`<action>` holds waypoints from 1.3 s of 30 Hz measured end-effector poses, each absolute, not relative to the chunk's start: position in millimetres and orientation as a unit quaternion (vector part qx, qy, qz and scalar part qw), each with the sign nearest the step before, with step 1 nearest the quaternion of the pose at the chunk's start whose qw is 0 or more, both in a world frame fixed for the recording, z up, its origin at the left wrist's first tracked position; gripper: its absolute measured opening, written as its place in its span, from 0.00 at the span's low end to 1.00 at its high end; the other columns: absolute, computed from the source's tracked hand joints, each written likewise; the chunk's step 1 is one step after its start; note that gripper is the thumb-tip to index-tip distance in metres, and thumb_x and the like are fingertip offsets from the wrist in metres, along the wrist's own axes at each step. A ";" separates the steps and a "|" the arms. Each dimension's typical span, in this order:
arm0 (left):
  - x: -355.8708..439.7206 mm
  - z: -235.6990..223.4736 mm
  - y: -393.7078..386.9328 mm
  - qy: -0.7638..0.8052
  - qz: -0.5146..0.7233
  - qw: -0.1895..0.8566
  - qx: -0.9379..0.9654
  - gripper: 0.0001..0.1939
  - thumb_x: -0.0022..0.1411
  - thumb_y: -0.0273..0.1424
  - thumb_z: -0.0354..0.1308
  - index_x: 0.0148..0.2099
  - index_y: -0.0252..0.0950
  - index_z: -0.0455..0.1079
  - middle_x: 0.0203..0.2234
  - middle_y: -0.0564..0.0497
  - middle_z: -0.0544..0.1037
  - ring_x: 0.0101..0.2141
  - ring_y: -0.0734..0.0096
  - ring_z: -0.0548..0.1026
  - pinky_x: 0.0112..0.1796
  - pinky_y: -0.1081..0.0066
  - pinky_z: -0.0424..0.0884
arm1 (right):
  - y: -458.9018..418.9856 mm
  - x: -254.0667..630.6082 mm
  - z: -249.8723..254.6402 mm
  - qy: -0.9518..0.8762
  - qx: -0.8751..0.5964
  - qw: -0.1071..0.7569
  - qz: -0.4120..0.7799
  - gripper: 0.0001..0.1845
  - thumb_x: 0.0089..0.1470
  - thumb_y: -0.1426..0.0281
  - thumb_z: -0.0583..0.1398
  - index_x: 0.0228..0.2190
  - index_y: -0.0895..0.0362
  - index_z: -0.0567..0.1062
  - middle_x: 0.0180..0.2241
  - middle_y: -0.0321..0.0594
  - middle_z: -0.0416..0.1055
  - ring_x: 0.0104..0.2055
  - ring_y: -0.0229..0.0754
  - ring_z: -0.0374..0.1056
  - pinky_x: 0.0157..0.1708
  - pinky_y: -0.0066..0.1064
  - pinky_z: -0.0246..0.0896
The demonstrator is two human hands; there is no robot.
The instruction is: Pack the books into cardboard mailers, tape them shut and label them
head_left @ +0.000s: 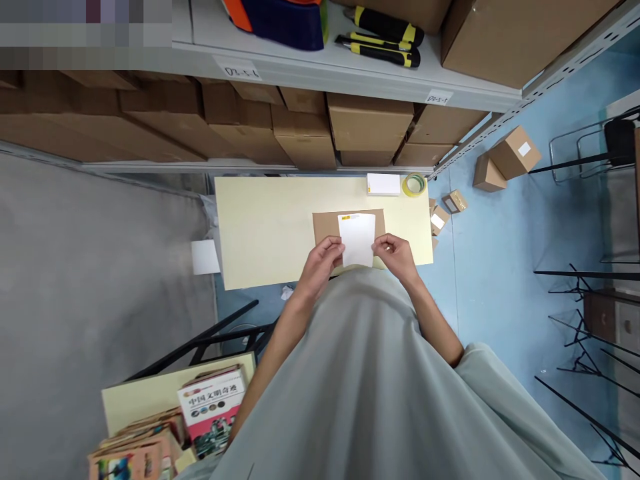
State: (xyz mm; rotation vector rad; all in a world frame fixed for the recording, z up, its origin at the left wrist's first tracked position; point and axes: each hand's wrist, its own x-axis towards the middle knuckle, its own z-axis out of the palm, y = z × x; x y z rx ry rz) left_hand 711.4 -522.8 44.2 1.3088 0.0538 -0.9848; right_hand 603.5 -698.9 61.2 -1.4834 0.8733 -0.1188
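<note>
White paper, a sheet with a small yellow mark near its far edge, was held over the near side of the cream table, right of the table's middle. The left hand had thumb and fingers clamped on the sheet's left edge; the right hand pinched its right edge the same way. Beneath the sheet, on the table, lay a brown cardboard piece; whether the two touched could not be told. Near the table's far right corner were a white box and, just beside it, a roll of yellowish tape. Beyond the table's far edge, a shelf bore cardboard boxes. Parcels lay on the blue floor to the table's right.
</note>
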 end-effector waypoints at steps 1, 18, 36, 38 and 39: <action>711.8 41.6 -523.5 0.023 -0.421 0.679 0.601 0.21 0.58 0.51 0.73 0.42 0.40 0.76 0.37 0.51 0.82 0.41 0.63 0.81 0.44 0.65 0.80 | -699.4 603.9 61.8 0.385 -0.655 0.647 -0.058 0.13 0.47 0.57 0.67 0.28 0.54 0.79 0.26 0.35 0.74 0.30 0.40 0.67 0.32 0.33 0.64; 720.1 32.4 -522.1 -0.146 -0.212 0.533 0.806 0.16 0.69 0.45 0.63 0.42 0.39 0.83 0.36 0.48 0.86 0.36 0.65 0.81 0.38 0.68 0.77 | -701.7 607.5 59.2 0.385 -0.663 0.641 -0.037 0.13 0.50 0.56 0.67 0.28 0.53 0.81 0.29 0.37 0.77 0.32 0.40 0.69 0.34 0.34 0.69; 730.6 46.8 -517.6 -0.135 -0.260 0.557 0.777 0.17 0.67 0.49 0.65 0.38 0.40 0.79 0.34 0.49 0.84 0.36 0.64 0.79 0.41 0.66 0.75 | -706.4 610.5 60.1 0.382 -0.626 0.680 -0.020 0.19 0.47 0.51 0.71 0.29 0.54 0.81 0.27 0.35 0.75 0.32 0.39 0.70 0.37 0.34 0.71; 731.1 48.0 -518.2 -0.132 -0.262 0.559 0.775 0.17 0.66 0.50 0.66 0.38 0.40 0.79 0.33 0.49 0.83 0.36 0.64 0.78 0.41 0.66 0.75 | -707.4 610.1 60.4 0.382 -0.629 0.676 -0.020 0.20 0.47 0.50 0.72 0.29 0.54 0.82 0.28 0.36 0.77 0.33 0.40 0.71 0.37 0.34 0.71; 731.1 48.4 -518.7 -0.132 -0.261 0.560 0.775 0.18 0.66 0.50 0.67 0.38 0.40 0.78 0.33 0.50 0.83 0.36 0.64 0.78 0.41 0.66 0.74 | -707.9 609.9 60.7 0.382 -0.631 0.675 -0.022 0.20 0.47 0.50 0.72 0.30 0.54 0.82 0.29 0.37 0.78 0.33 0.40 0.71 0.37 0.34 0.71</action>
